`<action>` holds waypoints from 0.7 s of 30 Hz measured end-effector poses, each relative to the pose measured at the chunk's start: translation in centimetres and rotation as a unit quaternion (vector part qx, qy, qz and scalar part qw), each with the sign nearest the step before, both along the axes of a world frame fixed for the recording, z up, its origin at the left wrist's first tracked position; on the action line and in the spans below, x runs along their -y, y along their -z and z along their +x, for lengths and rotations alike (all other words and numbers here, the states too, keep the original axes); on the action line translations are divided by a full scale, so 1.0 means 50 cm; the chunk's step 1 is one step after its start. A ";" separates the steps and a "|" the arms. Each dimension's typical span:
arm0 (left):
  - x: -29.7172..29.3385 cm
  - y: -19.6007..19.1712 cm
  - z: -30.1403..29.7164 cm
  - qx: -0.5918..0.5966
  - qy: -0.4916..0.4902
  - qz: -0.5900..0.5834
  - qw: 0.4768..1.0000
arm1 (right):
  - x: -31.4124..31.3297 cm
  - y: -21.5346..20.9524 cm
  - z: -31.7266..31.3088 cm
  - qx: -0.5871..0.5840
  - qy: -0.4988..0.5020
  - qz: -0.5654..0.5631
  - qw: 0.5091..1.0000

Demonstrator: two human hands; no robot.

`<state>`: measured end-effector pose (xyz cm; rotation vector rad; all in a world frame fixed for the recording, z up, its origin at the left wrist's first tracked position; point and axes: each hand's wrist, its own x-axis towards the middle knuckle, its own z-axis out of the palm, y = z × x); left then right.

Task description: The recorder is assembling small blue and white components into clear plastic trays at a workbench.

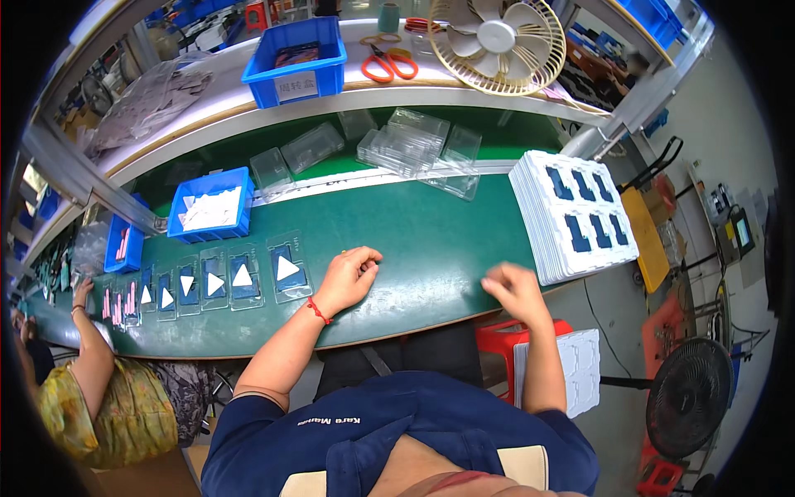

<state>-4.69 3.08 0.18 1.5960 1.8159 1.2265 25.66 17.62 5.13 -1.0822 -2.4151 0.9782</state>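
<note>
Clear trays point(290, 290), six bearing dark blue pieces point(299, 276) and white triangles point(286, 267), lie in a row on the green table point(431, 232), well left of the white stack point(534, 236). Triangles point various ways. Reference for all positions: the white stack, its top layer carrying six dark parts point(599, 230) in two rows of three.

Your left hand point(352, 277) is between the stack and the row, near the row's closest tray; fingers loosely bent, about half open, nothing visible in the grasp. A red cord point(318, 311) circles that wrist. Your right hand point(511, 290) is just beside the stack's near left corner, fingers curled in and slightly blurred; you cannot tell from this view whether it grips anything.

Farther left of the stack than your left hand: a blue bin point(236, 228) of white pieces point(211, 209); farther still, pink strips point(118, 304) and a co-worker's hand point(83, 291). Beyond the stack and to its left: clear plastic boxes point(406, 142), then a shelf holding orange-handled scissors point(389, 65) and a pale fan point(497, 37). Nearer you than the stack: a red stool point(495, 341).
</note>
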 end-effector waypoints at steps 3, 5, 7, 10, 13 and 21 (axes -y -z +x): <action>0.005 -0.011 0.000 0.017 -0.008 -0.009 1.000 | -0.128 0.038 -0.146 -0.103 0.003 0.301 0.948; 0.008 -0.007 -0.003 0.025 -0.016 -0.009 1.000 | -0.195 0.083 -0.208 -0.123 0.023 0.361 0.924; 0.008 0.001 -0.006 0.032 -0.002 0.000 0.999 | -0.231 0.108 -0.240 -0.067 0.070 0.352 0.931; 0.005 -0.001 -0.008 0.033 -0.002 0.010 0.999 | -0.220 0.117 -0.224 -0.032 0.059 0.402 0.913; -0.003 -0.016 -0.006 0.029 -0.009 -0.022 0.999 | -0.188 0.121 -0.203 -0.048 0.034 0.399 0.915; -0.084 0.017 0.011 0.340 -0.095 -0.056 0.934 | -0.014 0.093 -0.199 -0.285 0.066 0.120 0.949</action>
